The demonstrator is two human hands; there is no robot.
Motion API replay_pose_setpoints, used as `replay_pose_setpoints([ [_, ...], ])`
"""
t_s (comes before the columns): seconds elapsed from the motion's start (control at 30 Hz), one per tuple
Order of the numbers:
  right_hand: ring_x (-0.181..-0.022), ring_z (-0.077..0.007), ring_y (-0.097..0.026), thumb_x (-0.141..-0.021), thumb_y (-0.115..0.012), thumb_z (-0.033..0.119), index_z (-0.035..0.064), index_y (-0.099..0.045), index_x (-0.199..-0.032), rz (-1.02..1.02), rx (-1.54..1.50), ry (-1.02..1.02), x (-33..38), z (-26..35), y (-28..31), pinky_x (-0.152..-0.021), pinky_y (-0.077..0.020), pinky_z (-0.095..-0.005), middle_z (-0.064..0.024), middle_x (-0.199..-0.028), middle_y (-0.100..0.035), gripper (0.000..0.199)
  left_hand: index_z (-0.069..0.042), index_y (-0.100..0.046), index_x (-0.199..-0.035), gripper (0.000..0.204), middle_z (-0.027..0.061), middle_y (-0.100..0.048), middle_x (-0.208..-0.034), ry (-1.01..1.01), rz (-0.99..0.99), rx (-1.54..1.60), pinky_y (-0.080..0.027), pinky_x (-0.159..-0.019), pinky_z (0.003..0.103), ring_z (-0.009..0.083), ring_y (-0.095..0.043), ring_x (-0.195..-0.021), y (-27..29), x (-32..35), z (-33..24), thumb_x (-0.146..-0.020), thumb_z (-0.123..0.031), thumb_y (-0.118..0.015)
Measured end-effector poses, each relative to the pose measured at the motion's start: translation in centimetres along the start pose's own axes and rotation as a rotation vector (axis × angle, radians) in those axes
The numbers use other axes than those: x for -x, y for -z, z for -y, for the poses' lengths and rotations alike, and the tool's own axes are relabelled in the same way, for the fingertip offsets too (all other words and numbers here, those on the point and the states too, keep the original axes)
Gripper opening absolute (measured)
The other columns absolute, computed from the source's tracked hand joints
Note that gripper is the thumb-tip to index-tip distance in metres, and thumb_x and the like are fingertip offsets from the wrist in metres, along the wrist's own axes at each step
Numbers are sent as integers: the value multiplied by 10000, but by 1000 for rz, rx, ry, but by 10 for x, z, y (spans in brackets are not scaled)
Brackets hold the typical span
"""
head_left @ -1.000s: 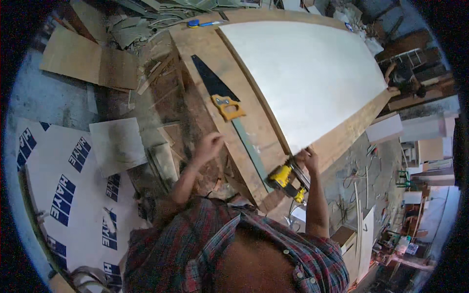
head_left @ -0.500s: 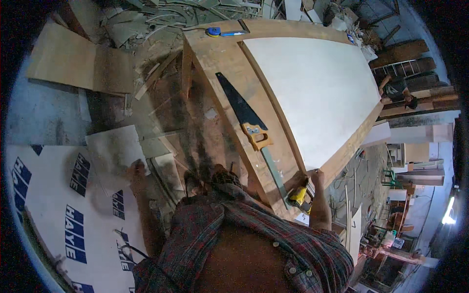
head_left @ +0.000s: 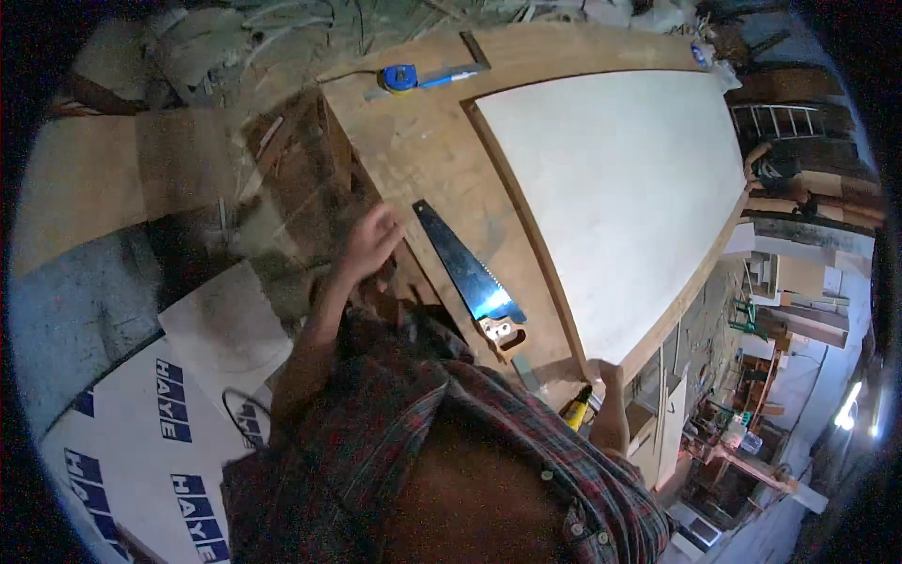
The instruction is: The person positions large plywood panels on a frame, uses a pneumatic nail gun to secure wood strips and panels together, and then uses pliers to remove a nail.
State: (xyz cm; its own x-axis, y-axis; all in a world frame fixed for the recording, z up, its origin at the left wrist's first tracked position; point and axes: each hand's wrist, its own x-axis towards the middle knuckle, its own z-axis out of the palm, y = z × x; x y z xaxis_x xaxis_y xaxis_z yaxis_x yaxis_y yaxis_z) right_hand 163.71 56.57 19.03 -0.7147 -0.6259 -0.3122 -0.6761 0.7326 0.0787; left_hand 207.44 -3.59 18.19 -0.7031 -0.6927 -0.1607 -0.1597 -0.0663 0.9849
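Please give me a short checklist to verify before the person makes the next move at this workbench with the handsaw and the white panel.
1. Handsaw lies flat on the workbench, untouched: ok.
2. Left hand away from the saw's blade, at the bench edge: ok.
3. Right hand grips the near corner of the white panel: ok.
4. Panel fully resting on the bench: cannot tell.
5. Tape measure clear of the panel: ok.
6. Yellow tool below the bench corner, secure: cannot tell.
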Motion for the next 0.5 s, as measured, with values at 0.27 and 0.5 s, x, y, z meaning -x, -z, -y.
replay_pose_setpoints([
  [0.27,-1209,-416,-438,-785,-662,158,-35,-466,-1308,-276,-29,-235,-5,165,100,-1007,-392,-444,-290,-1276,-473,592,2,-514,-1256,582,205,-576,-1193,-224,-5,-343,-451,-938,384,303,-561,-1116,-11,-244,-68,-819,-357,-652],
  [0.5,-1141,-347,-520,-791,-683,193,-23,-522,-1244,-82,-340,-605,79,293,131,-981,-406,-425,-222,-1223,-550,527,-69,-612,-1157,448,134,-632,-1104,-332,196,-407,-525,-812,352,249,-618,-1003,16,-297,-43,-807,-343,-665],
])
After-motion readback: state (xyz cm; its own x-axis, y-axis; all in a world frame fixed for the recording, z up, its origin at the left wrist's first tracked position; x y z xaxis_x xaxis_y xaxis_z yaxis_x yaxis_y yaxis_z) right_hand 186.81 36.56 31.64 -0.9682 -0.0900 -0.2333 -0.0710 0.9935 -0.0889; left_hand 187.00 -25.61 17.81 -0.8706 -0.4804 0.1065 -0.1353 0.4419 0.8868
